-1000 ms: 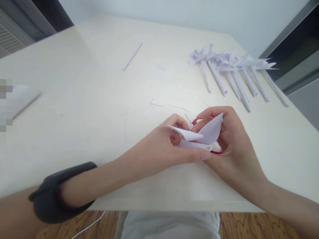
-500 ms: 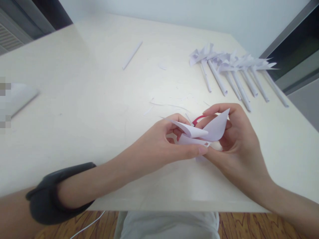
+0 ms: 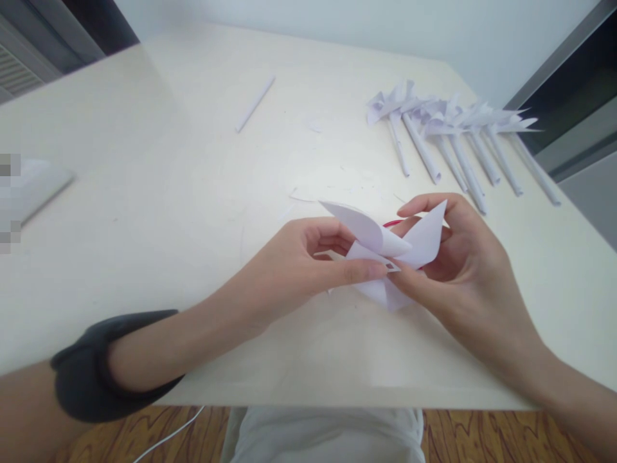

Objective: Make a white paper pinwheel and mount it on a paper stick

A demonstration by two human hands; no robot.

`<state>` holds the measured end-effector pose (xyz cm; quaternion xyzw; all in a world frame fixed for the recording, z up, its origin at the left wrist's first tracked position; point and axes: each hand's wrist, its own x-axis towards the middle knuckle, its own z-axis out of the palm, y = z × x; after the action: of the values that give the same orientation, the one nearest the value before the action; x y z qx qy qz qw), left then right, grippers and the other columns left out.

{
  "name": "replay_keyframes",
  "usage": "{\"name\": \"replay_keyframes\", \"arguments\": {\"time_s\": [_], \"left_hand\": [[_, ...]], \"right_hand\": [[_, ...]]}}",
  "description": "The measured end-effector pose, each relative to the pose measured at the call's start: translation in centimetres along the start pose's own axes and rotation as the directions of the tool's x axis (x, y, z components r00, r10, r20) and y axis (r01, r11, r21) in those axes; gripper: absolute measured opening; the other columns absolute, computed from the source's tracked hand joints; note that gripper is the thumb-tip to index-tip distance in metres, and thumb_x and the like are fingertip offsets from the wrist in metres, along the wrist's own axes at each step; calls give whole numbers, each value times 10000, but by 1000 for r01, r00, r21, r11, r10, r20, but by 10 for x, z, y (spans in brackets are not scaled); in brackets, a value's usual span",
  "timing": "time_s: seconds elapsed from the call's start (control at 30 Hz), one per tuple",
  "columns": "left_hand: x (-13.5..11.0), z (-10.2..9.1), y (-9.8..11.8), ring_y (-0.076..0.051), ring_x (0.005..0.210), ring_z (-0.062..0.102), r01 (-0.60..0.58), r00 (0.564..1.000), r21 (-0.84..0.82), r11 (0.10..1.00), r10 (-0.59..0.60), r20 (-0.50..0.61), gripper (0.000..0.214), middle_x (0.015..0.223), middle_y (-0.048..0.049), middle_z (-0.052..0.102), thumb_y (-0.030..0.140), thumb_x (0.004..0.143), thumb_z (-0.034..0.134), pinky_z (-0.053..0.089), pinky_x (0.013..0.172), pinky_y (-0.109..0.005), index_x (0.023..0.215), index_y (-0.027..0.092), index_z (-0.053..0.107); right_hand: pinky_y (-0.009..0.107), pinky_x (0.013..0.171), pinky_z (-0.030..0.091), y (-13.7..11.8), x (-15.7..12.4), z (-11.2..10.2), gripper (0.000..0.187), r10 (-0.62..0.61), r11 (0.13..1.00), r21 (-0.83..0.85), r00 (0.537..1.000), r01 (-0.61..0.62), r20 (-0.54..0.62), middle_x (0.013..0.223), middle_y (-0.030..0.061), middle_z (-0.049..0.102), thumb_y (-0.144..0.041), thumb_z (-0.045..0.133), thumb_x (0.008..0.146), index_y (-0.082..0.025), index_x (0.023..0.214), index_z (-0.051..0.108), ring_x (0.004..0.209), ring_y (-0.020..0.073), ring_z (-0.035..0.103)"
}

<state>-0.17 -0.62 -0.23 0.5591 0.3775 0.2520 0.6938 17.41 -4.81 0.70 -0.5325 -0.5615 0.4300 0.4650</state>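
Between my two hands is a white paper pinwheel (image 3: 371, 233) with curled blades, held above the front part of the table. My left hand (image 3: 318, 257) pinches a blade from the left, its thumb lying along a corner that has a small cut-out hole. From the right, my right hand (image 3: 463, 257) grips the pinwheel near its middle, thumb and fingers closed on the paper. Behind the blades shows a bit of a red handle (image 3: 393, 223), perhaps of scissors; most of it is hidden by paper and fingers.
Several finished paper pinwheels on rolled sticks (image 3: 448, 122) lie in a row at the back right. One rolled paper stick (image 3: 255, 104) lies at the back. Thin paper scraps (image 3: 308, 198) are scattered beyond my hands. A white stack (image 3: 41, 186), partly blurred out, sits at the left edge.
The pinwheel has turned and tilted in my hands, so its left blade stands higher and a lower blade now shows beneath. Less of the red handle is visible.
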Motion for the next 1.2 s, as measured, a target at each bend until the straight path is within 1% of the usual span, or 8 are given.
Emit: {"name": "replay_keyframes", "arguments": {"time_s": [0.07, 0.2, 0.27, 0.37, 0.53, 0.63, 0.9, 1.2], "left_hand": [[0, 0, 1, -200, 898, 688, -15, 1000, 19, 1000, 15, -19, 98, 925, 18, 741, 235, 801, 671, 519, 811, -308, 892, 240, 704], [0, 0, 5, -229, 882, 686, 52, 998, 72, 996, -49, -39, 90, 870, 7, 737, 275, 766, 703, 532, 805, -345, 843, 232, 718], [0, 0, 4, -227, 856, 684, 39, 998, 86, 996, -35, -50, 97, 843, 7, 732, 298, 769, 698, 533, 799, -351, 840, 238, 724], [0, -1, 0, -220, 852, 684, -11, 998, 86, 996, 16, -61, 97, 837, 15, 730, 317, 790, 676, 532, 781, -334, 840, 250, 725], [1, -2, -3, -220, 890, 692, 6, 999, 82, 997, -2, -48, 79, 849, 22, 747, 275, 795, 665, 528, 760, -304, 833, 246, 728], [1, -2, -2, -228, 881, 695, 11, 998, 88, 996, -5, -67, 78, 845, 18, 751, 291, 779, 678, 530, 752, -309, 811, 242, 730], [1, -3, -2, -237, 891, 685, 33, 998, 113, 993, -26, -61, 120, 822, 16, 728, 354, 768, 696, 524, 809, -337, 787, 238, 719], [1, -4, -3, -220, 806, 677, 28, 997, 139, 990, -18, -75, 194, 776, 11, 707, 430, 757, 699, 528, 818, -353, 769, 237, 718]], "right_hand": [[207, 502, 522, 0, 1, 0, 414, 6, 1000, 5, 1000, -6, -2, 833, -35, 643, -13, 671, 702, -279, 976, 512, 658, 118, 601], [213, 507, 530, 1, 2, 0, 402, 12, 1000, 29, 1000, -12, 2, 816, -34, 629, -34, 684, 707, -276, 980, 514, 672, 130, 614], [209, 498, 529, 1, 1, -1, 399, 23, 999, 35, 1000, -24, 8, 804, -36, 630, -48, 693, 713, -277, 986, 512, 654, 128, 613], [198, 504, 529, 1, 0, -2, 388, 19, 999, 35, 1000, -19, 13, 785, -38, 631, -59, 699, 723, -271, 986, 510, 648, 123, 611], [196, 520, 532, 2, 0, -3, 389, 16, 999, 27, 1000, -16, 16, 792, -38, 624, -72, 709, 728, -273, 996, 511, 664, 123, 605], [217, 537, 545, 3, 0, -3, 378, 16, 999, 29, 1000, -16, 22, 838, -25, 629, -107, 719, 735, -278, 1001, 512, 687, 134, 614], [218, 545, 548, 4, -1, -3, 335, 47, 999, 21, 998, -47, 31, 904, -23, 627, -127, 699, 759, -297, 979, 513, 695, 127, 614], [211, 546, 548, 4, 0, -3, 346, 61, 998, 32, 997, -62, 42, 892, -24, 632, -117, 701, 757, -296, 983, 512, 690, 123, 613]]}}
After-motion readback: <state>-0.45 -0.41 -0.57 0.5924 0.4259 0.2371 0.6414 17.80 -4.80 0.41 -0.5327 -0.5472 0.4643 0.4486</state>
